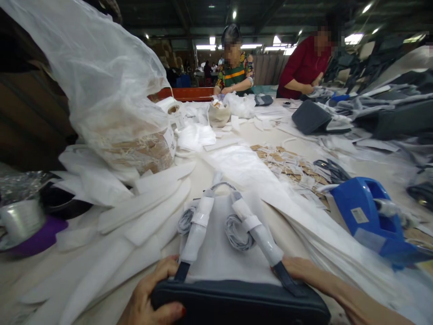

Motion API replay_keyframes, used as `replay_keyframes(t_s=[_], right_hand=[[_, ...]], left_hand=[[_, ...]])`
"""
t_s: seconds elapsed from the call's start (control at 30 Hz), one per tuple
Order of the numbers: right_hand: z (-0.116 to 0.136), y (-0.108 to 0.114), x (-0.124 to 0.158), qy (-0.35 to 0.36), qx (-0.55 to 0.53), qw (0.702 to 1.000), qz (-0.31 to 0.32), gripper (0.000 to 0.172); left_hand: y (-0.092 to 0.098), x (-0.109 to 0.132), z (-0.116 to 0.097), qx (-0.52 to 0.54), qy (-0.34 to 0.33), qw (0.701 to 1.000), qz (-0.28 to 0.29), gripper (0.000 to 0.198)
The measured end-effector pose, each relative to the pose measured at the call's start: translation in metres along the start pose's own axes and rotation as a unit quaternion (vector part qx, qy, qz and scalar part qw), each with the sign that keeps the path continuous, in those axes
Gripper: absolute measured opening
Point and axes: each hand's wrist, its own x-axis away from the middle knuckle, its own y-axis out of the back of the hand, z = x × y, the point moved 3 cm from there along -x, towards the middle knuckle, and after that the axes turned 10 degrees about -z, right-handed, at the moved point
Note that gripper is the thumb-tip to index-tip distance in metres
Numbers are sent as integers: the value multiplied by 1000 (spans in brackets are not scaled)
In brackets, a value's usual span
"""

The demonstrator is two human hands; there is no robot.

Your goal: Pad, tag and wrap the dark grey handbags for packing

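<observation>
A dark leather bag (237, 300) lies at the near table edge, its body covered by white tissue. Its two straps (198, 228) are wrapped in white foam sleeves, with grey cord coiled beside them. My left hand (152, 295) grips the bag's left end, fingers curled over its edge. Over on the bag's right side, my right hand (304, 271) rests by the base of the right strap; its fingers are mostly hidden behind the bag.
A large clear plastic sack (111, 95) of tags stands at left. White foam strips (142, 212) lie around. A blue tape dispenser (368, 212) sits at right. Paper tags (287, 164) are scattered mid-table. Two people (304, 63) work at the far side among dark bags.
</observation>
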Motion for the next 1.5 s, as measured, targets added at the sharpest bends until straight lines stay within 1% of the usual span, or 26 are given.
replay_keyframes(t_s=[0.07,0.13,0.23,0.3,0.37,0.43,0.5,0.57,0.7,0.77,0.87,1.03,1.17,1.27,1.33,1.37,1.43,1.47,1.5], right_hand=[[-4,-13,4,-33,-3,999,0,68],[-3,-24,2,-82,1,997,-2,67],[-1,-34,-7,-162,-21,986,-17,63],[0,-37,-13,-198,-55,978,-31,56],[0,-41,-18,-219,-108,969,-27,47],[1,-45,-21,-240,-173,955,-19,42],[2,-48,-23,-268,-225,936,-23,40],[4,-47,-24,-290,-247,924,-33,39],[4,-43,-27,-300,-248,920,-51,38],[0,-44,-29,-306,-257,915,-55,38],[-10,-48,-31,-308,-266,911,-66,38],[-25,-53,-38,-286,-201,935,-69,38],[-29,-50,-45,-251,-46,963,-85,37],[-25,-47,-47,-230,62,967,-94,36],[-21,-45,-47,-227,98,964,-94,41],[-20,-44,-48,-226,108,963,-96,48],[-17,-43,-49,-224,116,962,-102,64],[-15,-42,-50,-222,118,962,-104,67],[-14,-41,-51,-218,120,963,-106,65]], left_hand=[[-2,0,-4,-3,25,999,22,48],[-3,-2,-8,-7,57,997,47,48],[-6,-9,-11,-11,110,992,60,45],[-10,-12,-11,16,153,987,48,42],[-14,-12,-7,68,188,980,15,39],[-17,-10,-3,116,207,971,-17,38],[-20,-7,0,140,210,967,-38,37],[-22,-5,1,148,211,965,-57,36],[-28,-4,1,146,210,964,-71,35],[-32,-6,2,126,205,968,-77,34],[-36,-10,6,62,183,976,-97,34],[-36,-11,8,-37,122,982,-139,32],[-37,-11,4,-108,85,977,-162,34],[-39,-12,1,-170,40,966,-189,39],[-40,-12,-2,-200,7,957,-209,46],[-40,-12,-3,-203,5,956,-212,51],[-40,-13,-3,-189,28,960,-204,58],[-40,-14,-3,-177,45,963,-197,61],[-39,-15,-4,-165,60,966,-189,62]])
